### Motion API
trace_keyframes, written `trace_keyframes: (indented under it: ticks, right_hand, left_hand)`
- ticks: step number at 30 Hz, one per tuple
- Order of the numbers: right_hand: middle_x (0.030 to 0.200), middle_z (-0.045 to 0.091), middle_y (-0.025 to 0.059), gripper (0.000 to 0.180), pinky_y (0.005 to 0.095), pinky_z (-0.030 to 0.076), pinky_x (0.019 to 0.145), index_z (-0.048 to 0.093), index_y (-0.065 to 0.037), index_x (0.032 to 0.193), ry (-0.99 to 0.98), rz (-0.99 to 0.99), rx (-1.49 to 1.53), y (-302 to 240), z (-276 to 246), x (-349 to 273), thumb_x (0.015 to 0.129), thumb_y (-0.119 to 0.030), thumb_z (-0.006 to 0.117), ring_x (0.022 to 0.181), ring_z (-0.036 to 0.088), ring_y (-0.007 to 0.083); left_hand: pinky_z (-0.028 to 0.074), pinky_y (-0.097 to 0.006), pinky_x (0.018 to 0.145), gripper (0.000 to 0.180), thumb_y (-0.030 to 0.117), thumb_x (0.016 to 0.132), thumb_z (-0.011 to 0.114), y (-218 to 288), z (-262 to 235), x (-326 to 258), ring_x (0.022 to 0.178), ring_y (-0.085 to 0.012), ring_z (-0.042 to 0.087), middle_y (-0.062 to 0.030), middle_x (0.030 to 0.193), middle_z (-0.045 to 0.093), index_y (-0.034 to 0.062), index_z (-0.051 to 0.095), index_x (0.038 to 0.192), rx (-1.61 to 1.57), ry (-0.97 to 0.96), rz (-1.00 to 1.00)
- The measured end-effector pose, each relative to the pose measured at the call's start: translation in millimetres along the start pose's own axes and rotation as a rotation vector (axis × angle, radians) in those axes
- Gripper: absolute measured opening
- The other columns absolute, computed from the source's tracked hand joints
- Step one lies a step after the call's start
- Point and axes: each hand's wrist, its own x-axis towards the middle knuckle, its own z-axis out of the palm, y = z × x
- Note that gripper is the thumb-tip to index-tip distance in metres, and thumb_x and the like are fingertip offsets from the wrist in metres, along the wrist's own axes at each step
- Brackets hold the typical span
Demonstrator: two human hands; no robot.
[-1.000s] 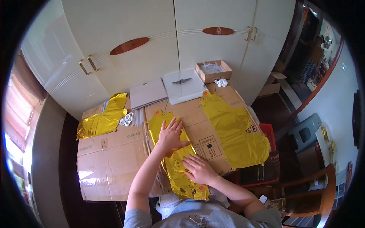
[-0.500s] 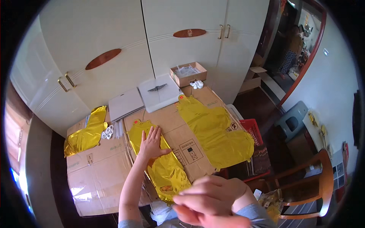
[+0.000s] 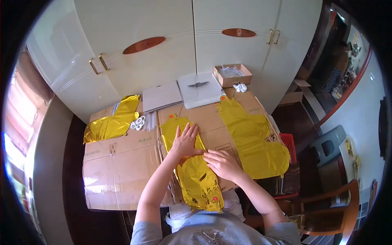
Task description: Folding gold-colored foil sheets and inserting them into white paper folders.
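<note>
A deflated gold foil balloon (image 3: 199,179) lies lengthwise on the cardboard in front of me, its lower end reaching my side of the cardboard. My left hand (image 3: 185,143) rests flat on its upper half, fingers spread. My right hand (image 3: 222,164) lies at the balloon's right edge, fingers stretched out, their tips beside my left thumb. On the right lies a wider flat gold foil balloon (image 3: 255,143), matte yellow-gold. A shiny gold foil balloon (image 3: 110,127), bent like an L, lies at the far left.
Flattened cardboard (image 3: 122,163) covers the table. White ribbon rolls (image 3: 138,123), grey folders (image 3: 162,97), a white case (image 3: 200,96) and an open box (image 3: 233,76) of clear plastic pieces line the back. A wooden chair (image 3: 353,204) stands at right. Another person (image 3: 337,71) is beyond the doorway.
My right hand has come down from close to the camera onto the balloon's right edge. My left hand stays flat on the balloon. The view has shifted, so the table appears farther right.
</note>
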Motion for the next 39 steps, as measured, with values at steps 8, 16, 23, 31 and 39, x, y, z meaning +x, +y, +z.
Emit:
trace_keyframes:
  ticks: [8, 16, 23, 31, 39]
  right_hand:
    - [0.119, 0.068, 0.0028, 0.027, 0.0414, 0.041, 0.100, 0.071, -0.007, 0.106, -0.096, 0.006, -0.049, 7, 18, -29, 0.085, -0.024, 0.070, 0.126, 0.053, 0.0228]
    - [0.120, 0.067, 0.0032, 0.029, 0.0419, 0.041, 0.099, 0.071, -0.007, 0.108, -0.115, 0.016, -0.049, 6, 13, -30, 0.084, -0.024, 0.069, 0.126, 0.053, 0.0241]
    - [0.121, 0.067, 0.0029, 0.029, 0.0418, 0.040, 0.100, 0.071, -0.008, 0.108, -0.116, 0.012, -0.069, 6, 13, -30, 0.084, -0.024, 0.069, 0.127, 0.052, 0.0242]
    - [0.120, 0.067, 0.0018, 0.029, 0.0416, 0.040, 0.101, 0.071, -0.009, 0.107, -0.105, 0.029, -0.042, 6, 13, -31, 0.083, -0.024, 0.070, 0.126, 0.053, 0.0239]
    - [0.119, 0.068, 0.0022, 0.028, 0.0415, 0.042, 0.101, 0.072, -0.009, 0.106, -0.094, 0.015, -0.067, 5, 13, -29, 0.082, -0.025, 0.071, 0.124, 0.055, 0.0235]
  left_hand:
    - [0.011, -0.059, 0.117, 0.121, 0.087, 0.069, 0.049, -2, -5, -6, 0.149, -0.0269, 0.015, -0.0114, 0.158, 0.026, 0.0007, 0.026, 0.151, 0.061, -0.036, -0.020]
    - [0.009, -0.060, 0.117, 0.109, 0.082, 0.077, 0.044, -5, -8, 3, 0.149, -0.0245, 0.017, -0.0093, 0.156, 0.033, 0.0022, 0.031, 0.150, 0.053, -0.007, -0.024]
    - [0.009, -0.059, 0.118, 0.082, 0.066, 0.090, 0.041, -20, -3, 16, 0.148, -0.0212, 0.020, -0.0024, 0.154, 0.037, 0.0107, 0.034, 0.150, 0.096, 0.025, -0.049]
    - [0.005, -0.059, 0.119, 0.067, 0.053, 0.097, 0.036, -23, -17, 35, 0.149, -0.0220, 0.017, 0.0017, 0.157, 0.031, 0.0154, 0.032, 0.152, 0.082, -0.087, -0.140]
    - [0.004, -0.058, 0.119, 0.063, 0.049, 0.098, 0.035, -32, -9, 53, 0.149, -0.0224, 0.016, 0.0034, 0.159, 0.027, 0.0167, 0.031, 0.152, 0.107, -0.026, -0.241]
